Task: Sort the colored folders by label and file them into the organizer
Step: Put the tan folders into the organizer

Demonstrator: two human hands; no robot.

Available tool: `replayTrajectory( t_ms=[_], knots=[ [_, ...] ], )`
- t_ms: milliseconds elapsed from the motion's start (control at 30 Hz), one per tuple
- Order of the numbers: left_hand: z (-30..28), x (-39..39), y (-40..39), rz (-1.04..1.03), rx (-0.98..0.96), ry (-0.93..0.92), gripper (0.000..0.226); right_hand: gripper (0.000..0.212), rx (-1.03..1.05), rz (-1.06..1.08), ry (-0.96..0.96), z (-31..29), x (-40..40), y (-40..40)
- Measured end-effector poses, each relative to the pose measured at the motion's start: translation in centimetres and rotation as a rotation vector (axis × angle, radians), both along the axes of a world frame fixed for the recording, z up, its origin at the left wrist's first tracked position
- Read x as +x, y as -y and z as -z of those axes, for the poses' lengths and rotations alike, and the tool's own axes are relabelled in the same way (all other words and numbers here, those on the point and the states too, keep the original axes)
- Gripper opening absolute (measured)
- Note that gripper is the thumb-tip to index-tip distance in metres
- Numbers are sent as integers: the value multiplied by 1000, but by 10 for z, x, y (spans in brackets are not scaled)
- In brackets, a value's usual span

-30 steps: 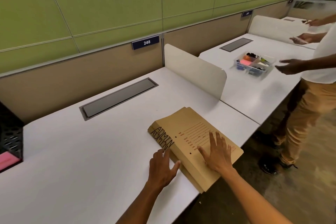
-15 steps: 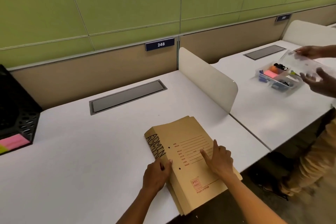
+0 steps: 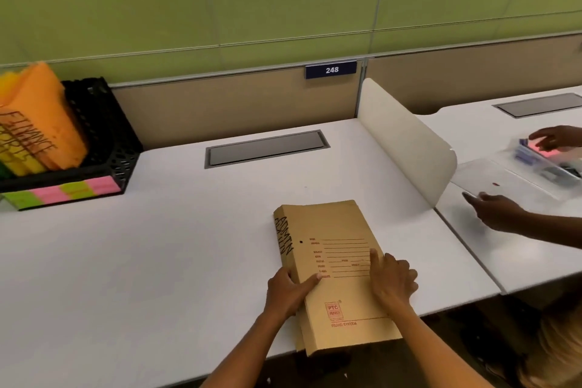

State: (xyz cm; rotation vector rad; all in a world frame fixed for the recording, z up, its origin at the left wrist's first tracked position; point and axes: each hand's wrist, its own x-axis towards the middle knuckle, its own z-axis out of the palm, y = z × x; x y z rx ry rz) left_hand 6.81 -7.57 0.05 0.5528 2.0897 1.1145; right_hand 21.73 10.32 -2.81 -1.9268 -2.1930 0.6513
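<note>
Brown folders [image 3: 333, 274] squared up since a second ago. Left hand [image 3: 288, 291] grip pinches spine; right hand [image 3: 392, 279] rests curled on the cover. Ready for the organizer [image 3: 104, 135].

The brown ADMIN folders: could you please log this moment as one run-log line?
stage: gathering | brown ADMIN folders: stacked flat at desk edge | left hand: grips spine side | right hand: on top | organizer: far left

Tan folders [image 3: 340, 277] with red print, black perforated organizer [image 3: 104, 135], orange folder [image 3: 44, 116], pink-and-green labels [image 3: 67, 192], white worktop [image 3: 157, 261].
</note>
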Motion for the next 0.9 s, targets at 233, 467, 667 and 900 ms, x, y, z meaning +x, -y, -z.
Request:
replayTrajectory(
  t_ms=[233,467,667,900],
  knots=[
    [-6,0,9,-119,183,309,49,57,31,-9,-48,-13,-22,13],
    [-25,-34,43,-142,308,268,38,59,62,-101,-185,-24,-65,36],
    [-39,-90,108,-189,385,133,28,57,136,-277,-197,-48,-143,95],
    [-52,-165,194,-267,412,54,26,59,235,-546,-357,-89,-260,190]
  ],
)
